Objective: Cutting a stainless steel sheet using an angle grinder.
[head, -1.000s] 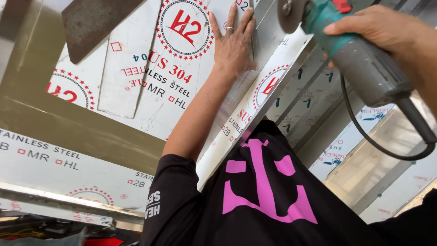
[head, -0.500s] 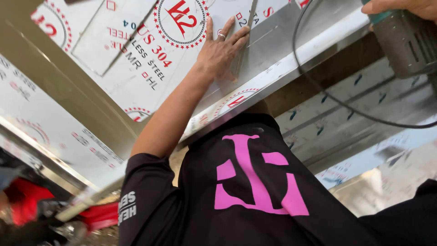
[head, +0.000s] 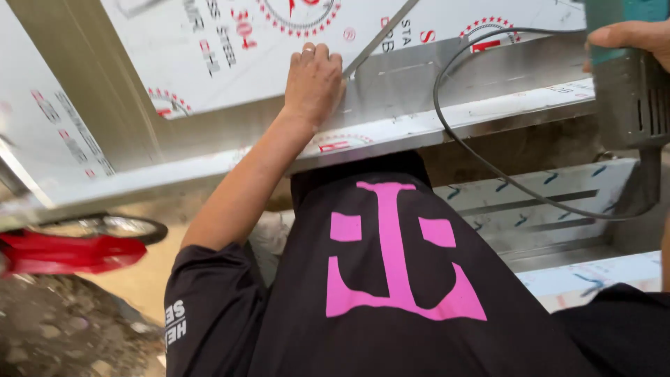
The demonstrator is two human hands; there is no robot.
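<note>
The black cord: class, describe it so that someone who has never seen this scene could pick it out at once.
Start at the steel sheet across the top, where the left hand presses. At its right end the right hand holds a power tool. The black cord loops from under that tool across the sheet: the only thin, curved dark line among straight metal edges.

White protective film point(head: 230, 56) printed with red round emblems and grey lettering wraps the steel sheet along its top edge, and a second white film strip point(head: 600, 279) with blue marks covers the steel piece at the lower right.
</note>
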